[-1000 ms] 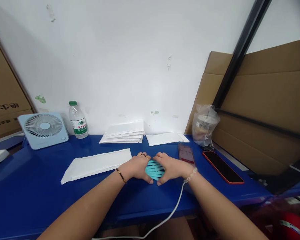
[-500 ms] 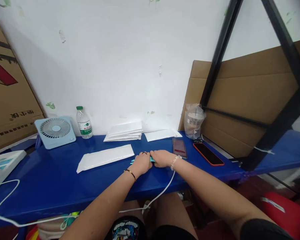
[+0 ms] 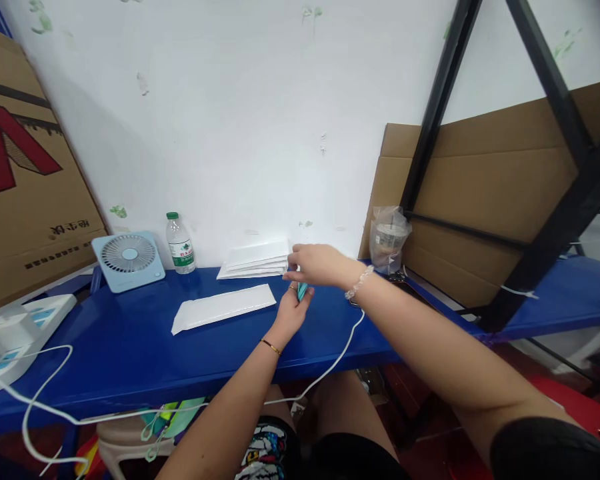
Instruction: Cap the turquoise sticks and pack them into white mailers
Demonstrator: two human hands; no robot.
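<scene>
Both hands have come up off the blue table [image 3: 130,360] since half a second ago, when they were pressed down side by side over the teal item [image 3: 303,291]. Now the right hand [image 3: 317,265] has swung back toward the stack of white mailers [image 3: 257,260] and the left hand [image 3: 291,312] has the item all to itself. Can't see much of it tbh, just a thin teal sliver. The rest is tucked behind the left fingers and under the right hand, so its shape is anyone's guess. Also can't tell if the right fingertips actually touch the stack or just hover at its right edge.

Pose-wise, the right arm reaches in long from the lower right, palm down, fingers loosely stretched out with nothing in them. The left hand sits just in front of the stack's right end, wrist bent, fingers curled up around the item.

So the item is pinched at the top of the left hand, right under the right palm, just in front of the stack. A single white mailer [image 3: 225,307] lies flat in front of the stack
</scene>
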